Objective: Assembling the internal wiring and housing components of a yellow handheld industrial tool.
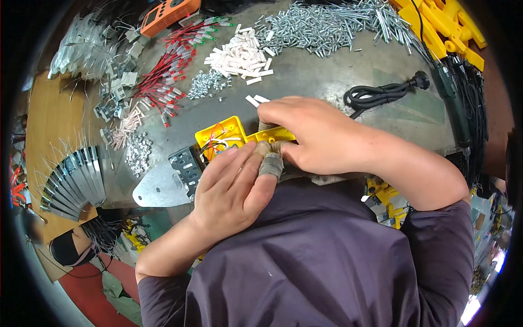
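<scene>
At the bench (310, 76) edge, yellow housing (233, 123) lies open before me | right hand (313, 133) clamped on its narrow arm; left hand (231, 188) beside it, grip hidden, can't tell | I'd brace the shell, work fingertips gently, and keep the red and white wires (222, 143) inside the rim
</scene>
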{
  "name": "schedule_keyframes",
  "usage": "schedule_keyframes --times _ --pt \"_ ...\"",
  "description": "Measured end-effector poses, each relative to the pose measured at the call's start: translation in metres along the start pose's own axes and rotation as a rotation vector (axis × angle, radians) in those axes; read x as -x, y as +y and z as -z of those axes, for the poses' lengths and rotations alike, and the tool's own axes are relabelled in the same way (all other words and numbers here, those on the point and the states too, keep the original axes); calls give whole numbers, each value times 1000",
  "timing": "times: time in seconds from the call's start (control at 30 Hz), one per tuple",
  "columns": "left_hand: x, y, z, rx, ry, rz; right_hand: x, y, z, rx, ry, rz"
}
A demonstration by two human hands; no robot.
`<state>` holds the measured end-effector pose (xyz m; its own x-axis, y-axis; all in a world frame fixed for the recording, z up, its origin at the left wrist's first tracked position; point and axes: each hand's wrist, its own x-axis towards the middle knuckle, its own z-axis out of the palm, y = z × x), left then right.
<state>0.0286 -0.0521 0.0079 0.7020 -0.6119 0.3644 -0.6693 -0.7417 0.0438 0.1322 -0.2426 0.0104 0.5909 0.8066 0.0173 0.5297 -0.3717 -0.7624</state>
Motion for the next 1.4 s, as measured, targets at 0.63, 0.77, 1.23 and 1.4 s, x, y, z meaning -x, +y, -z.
schedule_keyframes --times 0.63,0.77,1.23,1.4 --pt "-7 2 5 -78 -200 -92 16 17 -4 88 156 164" --pt "-5 1 4 -147 -227 -85 29 15 33 149 45 59" --pt "-16 7 1 -139 -242 -67 28 7 58 15 -161 -309" --pt "-14 5 -2 -103 -210 -64 36 21 56 335 -167 27"
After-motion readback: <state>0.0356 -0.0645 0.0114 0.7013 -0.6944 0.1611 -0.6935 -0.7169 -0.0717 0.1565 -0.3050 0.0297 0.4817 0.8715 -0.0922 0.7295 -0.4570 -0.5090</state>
